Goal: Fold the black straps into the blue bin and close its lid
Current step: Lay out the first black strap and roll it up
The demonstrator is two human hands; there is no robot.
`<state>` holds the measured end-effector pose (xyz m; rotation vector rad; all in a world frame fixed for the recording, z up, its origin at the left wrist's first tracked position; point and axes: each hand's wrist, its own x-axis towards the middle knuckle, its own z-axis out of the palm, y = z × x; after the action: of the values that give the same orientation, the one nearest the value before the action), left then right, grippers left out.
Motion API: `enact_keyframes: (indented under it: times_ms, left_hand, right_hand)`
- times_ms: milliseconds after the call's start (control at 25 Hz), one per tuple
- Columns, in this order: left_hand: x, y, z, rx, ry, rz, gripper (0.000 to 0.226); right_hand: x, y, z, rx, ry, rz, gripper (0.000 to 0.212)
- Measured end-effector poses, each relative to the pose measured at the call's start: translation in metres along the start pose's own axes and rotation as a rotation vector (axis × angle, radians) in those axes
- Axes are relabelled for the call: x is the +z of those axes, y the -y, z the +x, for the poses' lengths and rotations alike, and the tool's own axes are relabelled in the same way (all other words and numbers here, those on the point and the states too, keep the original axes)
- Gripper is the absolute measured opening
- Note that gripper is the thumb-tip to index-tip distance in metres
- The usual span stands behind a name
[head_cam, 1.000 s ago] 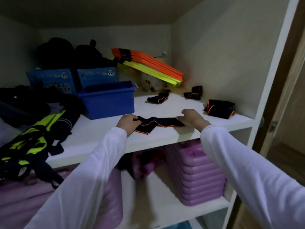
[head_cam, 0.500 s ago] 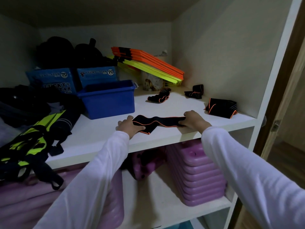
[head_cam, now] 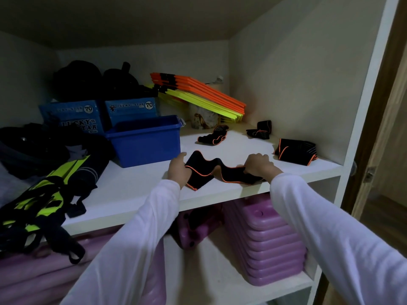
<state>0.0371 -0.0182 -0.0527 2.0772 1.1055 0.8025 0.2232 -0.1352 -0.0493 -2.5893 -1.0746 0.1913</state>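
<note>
Now my left hand point(head_cam: 178, 167) and right hand point(head_cam: 258, 164) each pinch an end of the wavy black fabric strap with orange edging point(head_cam: 217, 172), fingers curled tight on it, at the white shelf point(head_cam: 141, 186) front, just right of the lidless blue plastic bin point(head_cam: 146, 142).

1. Four black straps with orange edges: one strap point(head_cam: 217, 172) just right of the blue bin point(head_cam: 145, 140), held up in waves, and three more point(head_cam: 213, 135) point(head_cam: 259, 129) point(head_cam: 296, 151) farther right of the bin.
2. One blue bin, with no lid on.
3. Two blue boxes point(head_cam: 72, 116) point(head_cam: 132, 108) behind the bin.
4. Two hands point(head_cam: 178, 169) point(head_cam: 258, 164) right of the bin, each pinching the strap.
5. One stack of purple boards point(head_cam: 268, 245) on the shelf below the bin.
</note>
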Motion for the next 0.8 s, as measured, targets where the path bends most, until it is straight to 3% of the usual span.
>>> enact_keyframes:
  times_ms: [160,240,320,360,440,560,680,800]
  left_hand:
    - [-0.027,-0.006,0.003,0.186,-0.259,0.264,0.043]
    - [-0.042,-0.006,0.002,0.397,-0.252,0.523,0.042]
    - [-0.050,0.001,-0.002,0.585,-0.210,0.751,0.044]
    - [-0.053,0.007,-0.007,0.582,-0.187,0.824,0.044]
    - [-0.057,0.023,-0.013,0.462,-0.061,0.820,0.042]
    - [-0.059,0.039,-0.023,0.270,0.154,0.561,0.034]
    - [-0.069,0.043,-0.015,0.092,-0.017,0.190,0.023]
    - [-0.076,0.063,0.010,-0.127,-0.086,0.183,0.018]
  right_hand:
    - [-0.008,-0.010,0.003,-0.025,-0.070,0.050,0.023]
    - [-0.013,-0.007,0.002,-0.052,-0.117,0.030,0.015]
    - [-0.015,-0.002,0.002,-0.070,-0.204,-0.068,0.030]
    - [-0.015,-0.002,0.003,-0.095,-0.269,-0.121,0.031]
    - [-0.013,-0.002,0.004,-0.122,-0.343,-0.205,0.031]
    - [-0.005,-0.004,0.004,-0.136,-0.353,-0.270,0.034]
    - [0.000,0.005,-0.002,-0.083,-0.329,-0.280,0.035]
    - [-0.001,0.016,-0.005,0.030,-0.268,-0.222,0.038]
